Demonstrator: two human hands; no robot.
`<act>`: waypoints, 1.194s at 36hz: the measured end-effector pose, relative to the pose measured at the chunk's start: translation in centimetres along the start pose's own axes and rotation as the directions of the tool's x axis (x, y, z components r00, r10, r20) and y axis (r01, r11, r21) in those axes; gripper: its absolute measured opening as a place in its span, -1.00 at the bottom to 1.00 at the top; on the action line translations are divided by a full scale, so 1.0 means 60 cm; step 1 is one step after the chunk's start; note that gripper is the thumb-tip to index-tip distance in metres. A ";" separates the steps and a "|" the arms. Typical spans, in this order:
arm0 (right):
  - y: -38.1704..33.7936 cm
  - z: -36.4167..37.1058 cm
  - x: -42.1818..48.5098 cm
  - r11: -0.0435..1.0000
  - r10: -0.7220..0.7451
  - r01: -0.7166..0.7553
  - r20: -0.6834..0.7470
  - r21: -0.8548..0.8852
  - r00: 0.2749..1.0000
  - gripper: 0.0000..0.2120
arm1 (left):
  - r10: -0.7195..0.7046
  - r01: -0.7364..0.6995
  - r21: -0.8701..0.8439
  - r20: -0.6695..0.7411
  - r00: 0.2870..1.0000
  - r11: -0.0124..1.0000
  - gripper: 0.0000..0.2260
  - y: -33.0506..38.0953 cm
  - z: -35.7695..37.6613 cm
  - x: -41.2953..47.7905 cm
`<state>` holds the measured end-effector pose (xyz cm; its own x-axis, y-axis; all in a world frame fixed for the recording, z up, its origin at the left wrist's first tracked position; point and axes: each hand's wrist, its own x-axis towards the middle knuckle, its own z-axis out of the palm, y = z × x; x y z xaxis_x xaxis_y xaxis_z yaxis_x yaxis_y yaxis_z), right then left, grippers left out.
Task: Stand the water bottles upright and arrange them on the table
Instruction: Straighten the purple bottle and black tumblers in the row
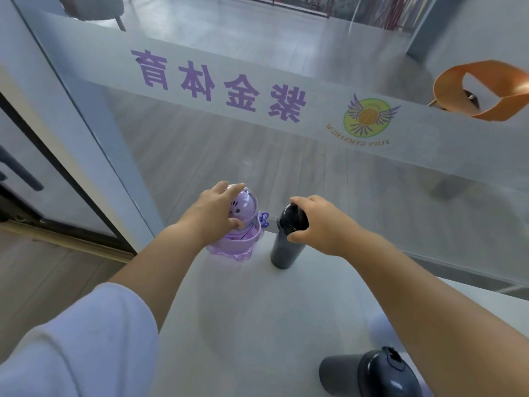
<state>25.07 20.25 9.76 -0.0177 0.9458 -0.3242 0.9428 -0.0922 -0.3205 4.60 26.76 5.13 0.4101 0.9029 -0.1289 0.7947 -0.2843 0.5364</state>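
A purple translucent bottle with a domed lid stands upright at the far end of the white table. My left hand grips its lid from above, thumb on the near side. To its right stands a slim black bottle, upright. My right hand holds its cap, fingers curled round the top. A third bottle, dark grey with a flip lid, lies on its side at the table's near right edge, under my right forearm.
A glass wall with a frosted band and purple lettering runs directly behind the table. A door frame stands at the left. Behind the glass is an orange chair. The table's left edge drops to the wooden floor.
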 end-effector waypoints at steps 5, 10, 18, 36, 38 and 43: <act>0.003 -0.001 -0.001 1.000 -0.010 0.010 0.007 -0.009 1.000 -0.31 | 0.000 0.000 0.004 0.001 1.000 1.000 -0.32 -0.001 0.000 -0.004; 0.004 -0.010 -0.011 0.999 -0.031 0.031 0.010 -0.013 0.999 -0.23 | -0.032 0.032 0.038 0.014 0.999 0.999 -0.35 0.012 -0.008 -0.016; 0.031 -0.053 -0.070 1.000 -0.019 0.020 -0.193 0.002 0.981 -0.42 | 0.092 -0.073 0.092 -0.221 0.971 0.993 -0.70 0.064 -0.034 -0.084; 0.217 -0.009 -0.325 0.992 0.129 -0.122 -0.342 0.042 0.931 -0.51 | 0.253 -0.253 0.010 -0.043 0.966 0.967 -0.69 0.257 0.120 -0.254; 0.234 0.003 -0.340 0.989 0.146 -0.135 -0.316 0.056 0.938 -0.47 | 0.247 -0.247 -0.006 0.019 0.969 0.969 -0.64 0.274 0.138 -0.266; 0.266 0.028 -0.357 0.985 0.170 -0.165 -0.233 0.043 0.957 -0.36 | 0.223 -0.225 -0.007 0.188 0.957 0.974 -0.53 0.310 0.166 -0.291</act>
<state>39.93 -2.02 10.10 0.2213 0.9624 -0.1576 0.9175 -0.2603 -0.3009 16.72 2.50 9.04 0.6531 0.7401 -0.1604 0.6787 -0.4782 0.5574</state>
